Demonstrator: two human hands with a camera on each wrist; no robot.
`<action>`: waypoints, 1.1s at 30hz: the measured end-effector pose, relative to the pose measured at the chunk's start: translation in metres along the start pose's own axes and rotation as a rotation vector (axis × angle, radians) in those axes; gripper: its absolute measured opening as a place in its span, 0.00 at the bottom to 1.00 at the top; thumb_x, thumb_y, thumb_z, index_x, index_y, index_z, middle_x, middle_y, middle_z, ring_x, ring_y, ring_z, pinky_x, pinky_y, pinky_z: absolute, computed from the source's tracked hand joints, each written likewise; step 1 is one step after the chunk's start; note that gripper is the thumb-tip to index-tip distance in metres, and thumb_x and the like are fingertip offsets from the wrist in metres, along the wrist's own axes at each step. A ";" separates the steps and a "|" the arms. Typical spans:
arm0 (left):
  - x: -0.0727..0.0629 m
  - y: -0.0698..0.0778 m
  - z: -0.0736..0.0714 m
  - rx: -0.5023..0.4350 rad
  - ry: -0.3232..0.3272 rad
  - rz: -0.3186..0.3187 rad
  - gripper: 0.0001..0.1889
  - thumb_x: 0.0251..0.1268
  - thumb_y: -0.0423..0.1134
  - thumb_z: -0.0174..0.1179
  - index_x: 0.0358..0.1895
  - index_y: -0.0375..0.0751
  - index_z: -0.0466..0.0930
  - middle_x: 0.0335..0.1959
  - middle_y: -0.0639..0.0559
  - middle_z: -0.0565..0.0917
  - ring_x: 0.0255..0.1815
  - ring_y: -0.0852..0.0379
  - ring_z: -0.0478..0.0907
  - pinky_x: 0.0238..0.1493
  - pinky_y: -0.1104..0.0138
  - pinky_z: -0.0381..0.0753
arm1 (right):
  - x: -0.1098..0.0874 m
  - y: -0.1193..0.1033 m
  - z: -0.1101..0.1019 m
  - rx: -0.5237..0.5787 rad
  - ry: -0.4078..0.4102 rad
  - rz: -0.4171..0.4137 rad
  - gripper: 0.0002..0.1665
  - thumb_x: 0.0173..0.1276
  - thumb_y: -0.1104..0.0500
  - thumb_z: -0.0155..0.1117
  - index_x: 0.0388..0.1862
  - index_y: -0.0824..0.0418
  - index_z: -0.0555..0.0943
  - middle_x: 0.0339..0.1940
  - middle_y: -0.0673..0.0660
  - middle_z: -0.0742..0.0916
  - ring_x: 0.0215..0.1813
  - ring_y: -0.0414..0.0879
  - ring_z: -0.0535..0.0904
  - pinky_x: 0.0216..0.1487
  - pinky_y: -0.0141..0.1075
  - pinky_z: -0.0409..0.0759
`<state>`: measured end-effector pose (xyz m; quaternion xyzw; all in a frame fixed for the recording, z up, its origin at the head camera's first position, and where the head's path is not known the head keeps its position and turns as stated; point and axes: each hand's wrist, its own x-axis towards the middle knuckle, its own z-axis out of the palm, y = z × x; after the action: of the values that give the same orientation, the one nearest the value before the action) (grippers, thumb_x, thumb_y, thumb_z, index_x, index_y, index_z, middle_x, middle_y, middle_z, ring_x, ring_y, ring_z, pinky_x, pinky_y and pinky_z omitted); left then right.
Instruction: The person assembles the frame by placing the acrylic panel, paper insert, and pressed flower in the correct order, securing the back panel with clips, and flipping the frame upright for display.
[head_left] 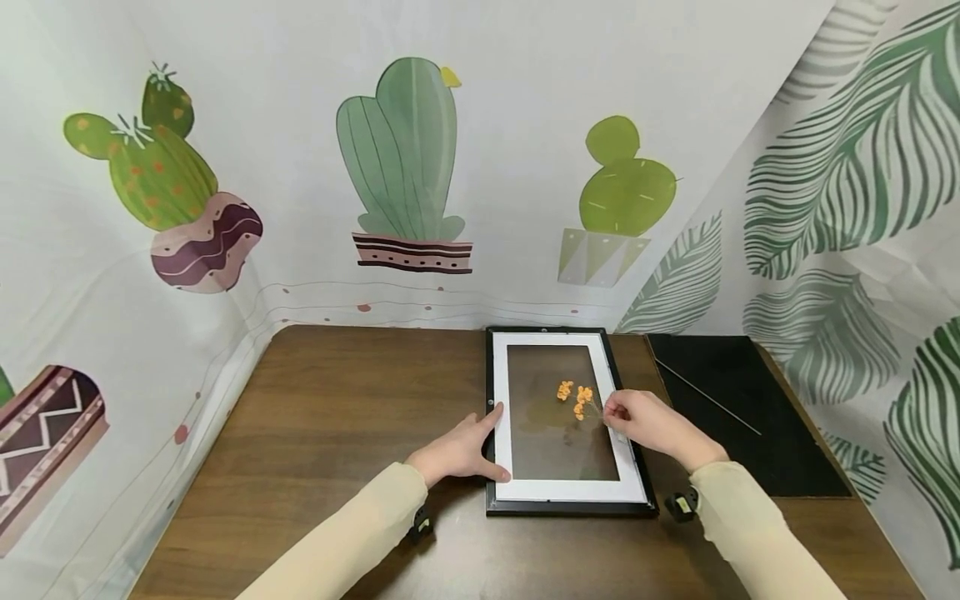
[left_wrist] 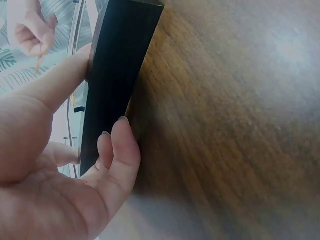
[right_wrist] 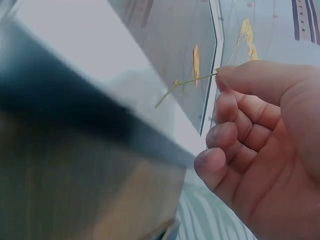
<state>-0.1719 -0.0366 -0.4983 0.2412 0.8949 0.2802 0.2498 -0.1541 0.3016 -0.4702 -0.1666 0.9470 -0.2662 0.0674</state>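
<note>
A black picture frame (head_left: 572, 508) with a white mat (head_left: 570, 490) and a glass-like middle (head_left: 547, 450) lies on the table. My left hand (head_left: 459, 450) holds its left edge, thumb and forefinger spread on top. In the left wrist view the other fingers (left_wrist: 125, 155) curl against the frame's black outer side (left_wrist: 117, 65). Over the mat's right side, my right hand (head_left: 651, 423) pinches the thin stem of a dried orange flower sprig (head_left: 583, 395) between thumb and fingertip. In the right wrist view the stem (right_wrist: 187, 81) sticks out past the fingertips. A further orange cluster (head_left: 565, 390) shows beside it; whether it joins the sprig I cannot tell.
Right of the frame lies a black board (head_left: 780, 450) with a thin light rod (head_left: 708, 398) on it. The brown wooden table (head_left: 352, 400) stretches left of the frame. Cloth printed with cacti and leaves (head_left: 510, 167) hangs behind and along the sides.
</note>
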 end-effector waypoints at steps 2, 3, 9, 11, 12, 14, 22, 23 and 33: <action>0.000 -0.001 -0.001 0.004 0.003 -0.002 0.60 0.54 0.55 0.80 0.85 0.45 0.50 0.78 0.23 0.59 0.81 0.34 0.57 0.73 0.43 0.68 | 0.007 -0.003 0.006 0.011 -0.006 -0.013 0.08 0.71 0.67 0.65 0.31 0.57 0.82 0.26 0.46 0.79 0.29 0.38 0.71 0.29 0.32 0.72; 0.000 -0.001 -0.001 0.006 0.004 -0.002 0.60 0.54 0.55 0.80 0.85 0.45 0.50 0.77 0.23 0.60 0.81 0.33 0.57 0.73 0.43 0.68 | 0.010 -0.004 0.009 0.021 -0.011 -0.014 0.08 0.71 0.67 0.65 0.31 0.57 0.82 0.26 0.46 0.79 0.29 0.38 0.71 0.29 0.32 0.72; 0.001 -0.002 -0.001 0.012 0.009 0.001 0.58 0.54 0.54 0.80 0.85 0.47 0.53 0.77 0.22 0.60 0.80 0.32 0.58 0.72 0.42 0.69 | 0.022 -0.006 0.022 0.032 -0.039 -0.004 0.07 0.70 0.67 0.65 0.32 0.58 0.82 0.24 0.45 0.79 0.27 0.38 0.71 0.28 0.32 0.71; 0.001 -0.002 -0.001 0.010 0.007 0.003 0.58 0.54 0.55 0.80 0.85 0.48 0.53 0.77 0.22 0.60 0.80 0.32 0.58 0.72 0.42 0.69 | 0.024 -0.005 0.026 0.022 -0.045 0.003 0.07 0.70 0.67 0.64 0.31 0.58 0.82 0.24 0.46 0.79 0.26 0.38 0.71 0.28 0.32 0.71; 0.001 -0.002 0.000 0.009 0.006 0.003 0.58 0.54 0.54 0.80 0.85 0.48 0.53 0.77 0.22 0.60 0.80 0.32 0.58 0.72 0.42 0.69 | 0.024 -0.005 0.028 0.011 -0.045 -0.002 0.07 0.70 0.67 0.64 0.31 0.58 0.82 0.23 0.46 0.79 0.26 0.37 0.71 0.28 0.32 0.71; 0.001 -0.002 0.000 0.009 0.006 0.004 0.58 0.54 0.54 0.80 0.85 0.48 0.53 0.77 0.22 0.60 0.80 0.31 0.58 0.72 0.42 0.68 | 0.025 -0.004 0.030 -0.003 -0.044 0.000 0.08 0.70 0.66 0.64 0.30 0.58 0.82 0.23 0.45 0.78 0.25 0.38 0.70 0.28 0.32 0.71; 0.002 -0.003 0.000 0.005 0.008 -0.007 0.58 0.54 0.55 0.79 0.85 0.49 0.52 0.78 0.23 0.59 0.81 0.33 0.57 0.72 0.42 0.68 | 0.027 -0.004 0.033 -0.026 -0.038 0.036 0.08 0.70 0.66 0.65 0.30 0.57 0.82 0.24 0.47 0.79 0.26 0.39 0.71 0.29 0.34 0.72; 0.002 -0.003 -0.001 0.005 0.008 -0.008 0.58 0.54 0.55 0.79 0.85 0.49 0.52 0.78 0.23 0.59 0.81 0.33 0.57 0.72 0.42 0.68 | 0.027 -0.005 0.033 -0.026 -0.037 0.039 0.08 0.70 0.66 0.65 0.30 0.57 0.82 0.24 0.47 0.79 0.26 0.39 0.71 0.29 0.34 0.72; 0.000 -0.003 0.000 -0.002 0.007 -0.004 0.59 0.54 0.55 0.79 0.85 0.49 0.52 0.78 0.22 0.59 0.81 0.32 0.57 0.72 0.42 0.68 | 0.025 -0.008 0.033 -0.027 -0.035 0.016 0.08 0.70 0.66 0.65 0.30 0.57 0.82 0.23 0.46 0.79 0.25 0.38 0.71 0.28 0.33 0.71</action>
<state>-0.1733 -0.0385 -0.4998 0.2383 0.8961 0.2813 0.2472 -0.1683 0.2705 -0.4953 -0.1644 0.9506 -0.2497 0.0839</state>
